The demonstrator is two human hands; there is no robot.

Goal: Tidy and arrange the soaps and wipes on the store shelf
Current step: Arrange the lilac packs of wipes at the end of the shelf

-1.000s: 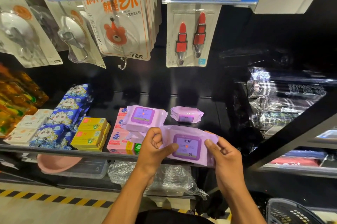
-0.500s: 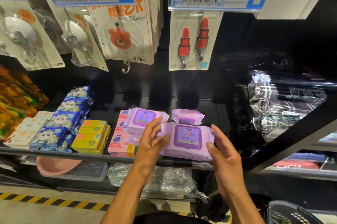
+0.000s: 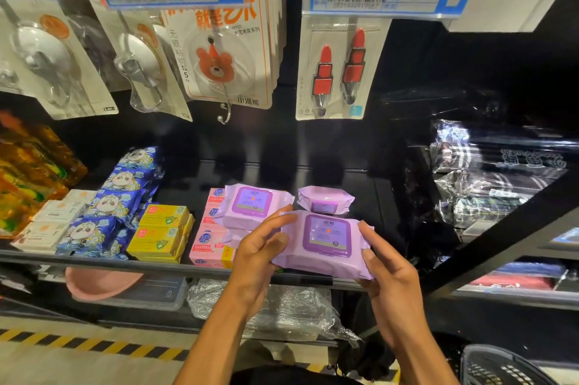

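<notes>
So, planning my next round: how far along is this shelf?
Looks done: blue panda-print packs, yellow soap boxes and pink soap boxes sit in rows. In hand: left hand and right hand hold a large purple wipes pack at the black shelf's front. Left: a second purple pack lies askew on the pink boxes; a small purple pack sits behind.

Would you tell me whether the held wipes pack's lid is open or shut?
Shut: the purple lid lies flush on the wipes pack.
</notes>
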